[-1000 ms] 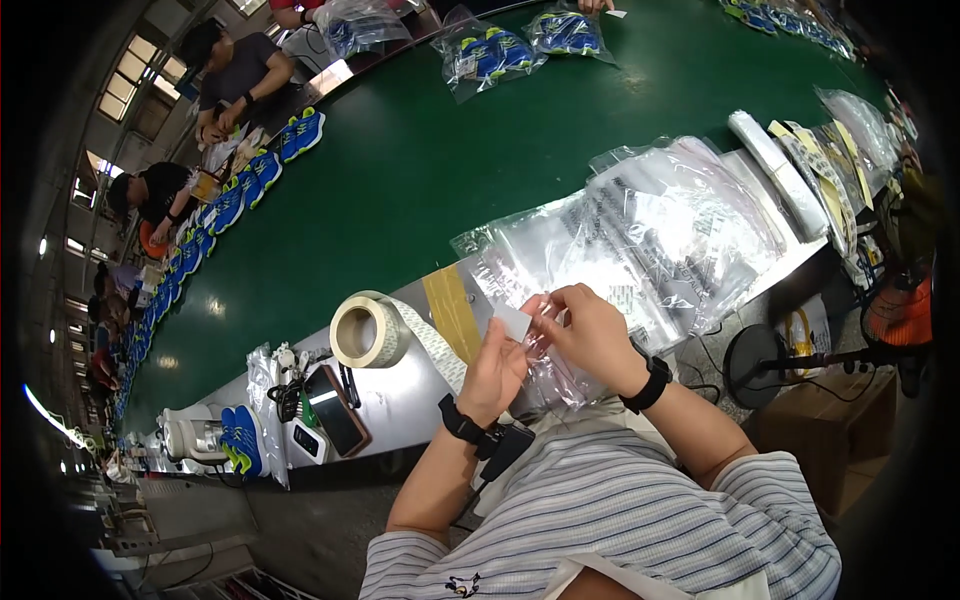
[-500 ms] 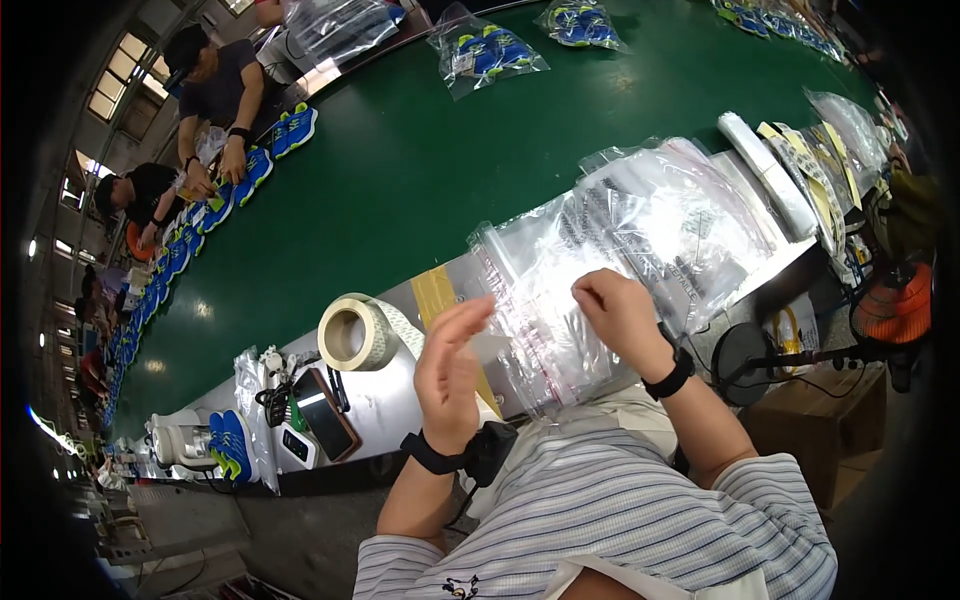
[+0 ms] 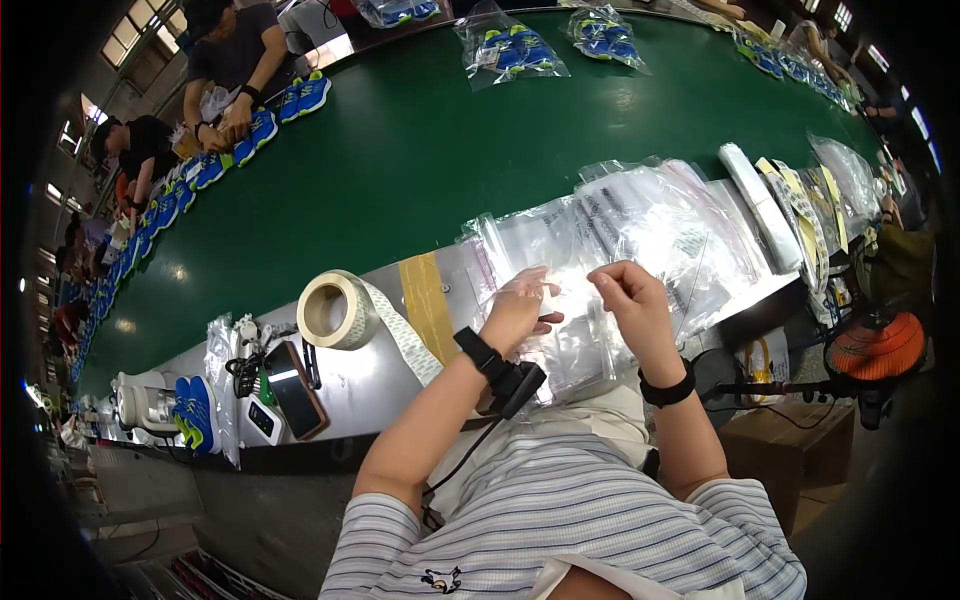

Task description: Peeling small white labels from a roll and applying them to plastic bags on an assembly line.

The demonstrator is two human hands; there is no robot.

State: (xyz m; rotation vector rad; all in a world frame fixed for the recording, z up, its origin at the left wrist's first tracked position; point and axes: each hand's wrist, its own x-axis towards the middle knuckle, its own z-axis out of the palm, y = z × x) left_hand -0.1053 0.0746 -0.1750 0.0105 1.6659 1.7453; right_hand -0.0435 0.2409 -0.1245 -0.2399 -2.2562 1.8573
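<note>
A stack of clear plastic bags [image 3: 650, 225] lies spread on the metal bench in front of me. My left hand [image 3: 515, 312] is over the near left part of the stack, thumb apart from the fingers. A small pale patch shows by its fingertips; whether it is a label or glare I cannot tell. Just right of it, my right hand [image 3: 632, 300] is pinched above the bags, and what its fingertips hold, if anything, is too small to name. To the left stands a roll of labels [image 3: 333, 312], its strip [image 3: 400, 335] trailing toward my left forearm.
Beyond the bench runs a green conveyor belt [image 3: 400, 150] with a row of blue shoes [image 3: 160, 215] and bagged shoes [image 3: 515, 50]. A phone [image 3: 297, 390] and blue shoes [image 3: 197, 415] lie left. At right are a rolled plastic bundle [image 3: 760, 208] and orange fan [image 3: 875, 347]. Co-workers handle shoes at far left.
My left hand has moved right and forward, from beside the label roll onto the bags. The right hand stays pinched in nearly the same place. The whole view has shifted slightly.
</note>
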